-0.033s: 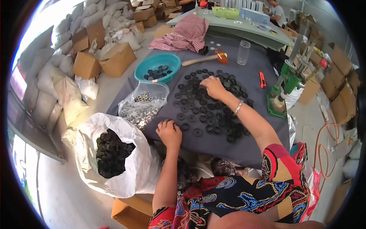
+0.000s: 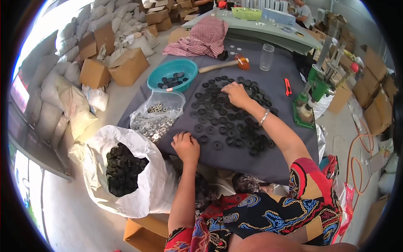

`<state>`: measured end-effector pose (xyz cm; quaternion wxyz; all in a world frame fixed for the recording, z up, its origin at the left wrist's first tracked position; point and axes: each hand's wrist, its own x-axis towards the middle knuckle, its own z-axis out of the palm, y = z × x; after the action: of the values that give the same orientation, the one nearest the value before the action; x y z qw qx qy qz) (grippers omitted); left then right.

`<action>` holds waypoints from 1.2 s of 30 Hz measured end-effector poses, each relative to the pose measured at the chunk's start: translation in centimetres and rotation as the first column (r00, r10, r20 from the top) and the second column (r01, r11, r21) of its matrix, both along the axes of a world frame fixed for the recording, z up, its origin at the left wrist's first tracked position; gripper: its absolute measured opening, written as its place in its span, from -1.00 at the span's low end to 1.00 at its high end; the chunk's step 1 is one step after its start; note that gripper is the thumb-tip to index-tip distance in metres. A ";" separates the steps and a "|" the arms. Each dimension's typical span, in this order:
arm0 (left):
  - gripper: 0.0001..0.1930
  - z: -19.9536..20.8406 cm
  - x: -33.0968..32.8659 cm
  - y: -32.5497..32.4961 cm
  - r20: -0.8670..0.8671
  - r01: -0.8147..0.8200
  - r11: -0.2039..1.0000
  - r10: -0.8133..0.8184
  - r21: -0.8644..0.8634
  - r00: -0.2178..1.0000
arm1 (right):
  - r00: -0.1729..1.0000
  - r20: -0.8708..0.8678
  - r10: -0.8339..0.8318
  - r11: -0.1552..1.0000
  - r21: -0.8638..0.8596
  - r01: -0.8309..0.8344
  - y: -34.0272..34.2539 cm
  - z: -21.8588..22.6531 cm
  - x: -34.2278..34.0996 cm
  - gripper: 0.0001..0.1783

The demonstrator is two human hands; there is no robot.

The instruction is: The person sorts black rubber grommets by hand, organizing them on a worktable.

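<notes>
Many round black plastic caps point(image 2: 210, 129), some ring-shaped, lie spread over the dark cloth-covered table point(image 2: 256, 170). Over the far part of this spread is my right hand point(image 2: 238, 95), its fingers bent down and drawn together among the caps. The hand covers whatever its fingertips hold. My left hand point(image 2: 186, 147) rests on the near table edge, fingers curled in, with nothing seen in it. Beside it lies a clear plastic bag point(image 2: 145, 122) of small metal parts. A white sack point(image 2: 94, 168) full of black caps point(image 2: 124, 170) stands left of my left forearm.
A teal basin point(image 2: 191, 71) with black discs, a mallet point(image 2: 222, 66), a clear jar point(image 2: 266, 56) and a red cutter point(image 2: 288, 87) are on the table. A green hand press point(image 2: 304, 113) stands at its right edge. Boxes point(image 2: 128, 65) and sacks fill the left.
My right hand has shifted very slightly to the right over the caps. My left hand stays in place.
</notes>
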<state>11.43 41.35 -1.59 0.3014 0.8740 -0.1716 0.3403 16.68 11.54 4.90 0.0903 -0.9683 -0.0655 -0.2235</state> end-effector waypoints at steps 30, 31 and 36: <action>-0.88 0.7 1.2 -1.0 0.035 -0.082 0.997 0.082 -0.014 0.996 | 0.160 0.882 0.443 0.729 -0.251 -0.637 -9.1 26.1 -29.3 -0.45; -0.88 0.9 1.0 -1.2 0.028 -0.077 0.997 0.077 -0.004 0.997 | 0.145 0.883 0.447 0.727 -0.264 -0.634 -7.6 25.8 -29.5 -0.46; -0.86 0.5 1.2 -2.6 0.065 -0.001 1.000 0.000 0.017 0.998 | 0.001 0.860 0.511 0.747 -0.444 -0.495 -3.9 24.3 -30.5 -0.52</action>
<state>12.60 38.80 -1.10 0.2883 0.8650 -0.1838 0.3672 -13.86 7.66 29.21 0.0970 -0.5258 -0.4472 -0.7171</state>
